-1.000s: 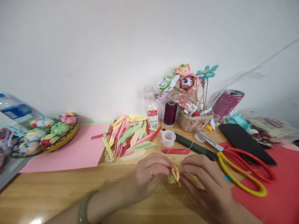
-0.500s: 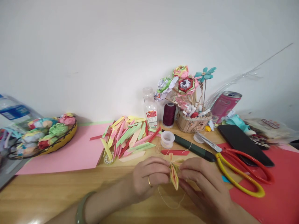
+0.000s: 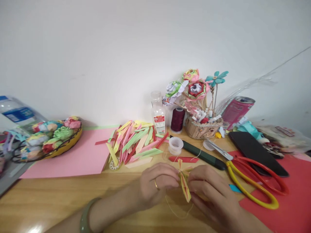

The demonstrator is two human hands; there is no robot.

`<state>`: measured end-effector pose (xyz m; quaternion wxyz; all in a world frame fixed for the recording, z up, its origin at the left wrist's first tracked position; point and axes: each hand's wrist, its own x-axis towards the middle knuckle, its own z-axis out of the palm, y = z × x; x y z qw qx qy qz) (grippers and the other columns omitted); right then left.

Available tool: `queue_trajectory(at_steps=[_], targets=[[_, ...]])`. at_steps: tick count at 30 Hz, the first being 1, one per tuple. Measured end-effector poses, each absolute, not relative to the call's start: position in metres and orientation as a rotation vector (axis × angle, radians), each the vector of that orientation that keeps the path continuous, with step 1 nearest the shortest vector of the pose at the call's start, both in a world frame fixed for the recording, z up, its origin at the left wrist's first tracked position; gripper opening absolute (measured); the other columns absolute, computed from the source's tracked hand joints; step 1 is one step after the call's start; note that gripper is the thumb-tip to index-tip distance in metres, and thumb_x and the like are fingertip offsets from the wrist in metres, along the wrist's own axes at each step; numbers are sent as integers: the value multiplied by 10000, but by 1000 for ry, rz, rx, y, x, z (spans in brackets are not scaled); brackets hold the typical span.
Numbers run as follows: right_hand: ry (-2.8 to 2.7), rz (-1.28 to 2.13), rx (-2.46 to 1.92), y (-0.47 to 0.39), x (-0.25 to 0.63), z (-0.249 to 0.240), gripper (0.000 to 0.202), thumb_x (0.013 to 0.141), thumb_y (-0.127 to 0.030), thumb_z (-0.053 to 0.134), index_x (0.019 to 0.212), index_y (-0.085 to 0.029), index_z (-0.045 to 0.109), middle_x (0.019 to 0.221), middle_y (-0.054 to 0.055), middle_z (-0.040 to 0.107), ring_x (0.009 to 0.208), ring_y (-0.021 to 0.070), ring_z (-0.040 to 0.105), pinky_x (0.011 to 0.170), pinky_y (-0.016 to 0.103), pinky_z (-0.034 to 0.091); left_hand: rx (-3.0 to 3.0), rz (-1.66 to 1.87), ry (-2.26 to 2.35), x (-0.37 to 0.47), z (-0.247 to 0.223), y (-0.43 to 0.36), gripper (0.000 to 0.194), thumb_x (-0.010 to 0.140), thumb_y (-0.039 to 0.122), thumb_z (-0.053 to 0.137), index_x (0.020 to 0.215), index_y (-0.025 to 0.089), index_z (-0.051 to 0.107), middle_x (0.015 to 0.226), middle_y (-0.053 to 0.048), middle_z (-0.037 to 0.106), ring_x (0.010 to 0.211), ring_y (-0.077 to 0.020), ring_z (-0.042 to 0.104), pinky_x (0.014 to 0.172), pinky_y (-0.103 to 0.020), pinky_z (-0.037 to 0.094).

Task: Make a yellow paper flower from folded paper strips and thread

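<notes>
Between my two hands is a folded paper piece (image 3: 185, 188) in yellow with red-orange folds, its pleats fanned above and below the pinch. My left hand (image 3: 159, 183), with a ring on one finger, pinches it from the left. From the right, the bent fingers of my right hand (image 3: 213, 191) close on its other side; their tips are partly hidden. A thin pale thread (image 3: 175, 214) hangs in a loop below the paper. Just beyond my hands lie a red paper strip (image 3: 183, 159) and a small clear spool (image 3: 175, 145).
Large scissors (image 3: 252, 181) lie right of my hands, by a dark green cutter (image 3: 204, 157) and a black phone (image 3: 257, 153). Behind stand a pile of paper strips (image 3: 136, 142), a glass bottle (image 3: 159, 116), maroon thread (image 3: 178, 120) and a flower basket (image 3: 204, 129). A yellow basket (image 3: 79, 137) sits left.
The lower pleats of the folded paper have swung slightly right and point further down. Both hands keep their grip; the whole view has shifted slightly.
</notes>
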<state>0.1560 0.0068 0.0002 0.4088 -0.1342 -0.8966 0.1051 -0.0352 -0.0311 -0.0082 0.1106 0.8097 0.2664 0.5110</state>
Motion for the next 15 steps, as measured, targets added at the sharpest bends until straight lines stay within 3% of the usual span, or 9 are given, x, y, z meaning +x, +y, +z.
queue_trajectory(at_steps=[6, 15], targets=[[-2310, 373, -309, 9, 156, -4, 156, 800, -44, 497, 842, -192, 476, 770, 36, 564, 693, 142, 513, 595, 265, 461, 2373, 1440, 860, -36, -8, -32, 192, 836, 73, 489, 994, 164, 549, 900, -63, 596, 875, -136, 589, 767, -267, 524], [-2300, 403, -302, 12, 157, -8, 165, 795, -42, 494, 831, -202, 473, 728, 28, 558, 654, 137, 530, 559, 252, 446, 2329, 1530, 801, -34, -7, -30, 113, 841, 88, 491, 897, 131, 579, 832, -70, 605, 829, -134, 590, 747, -254, 517]])
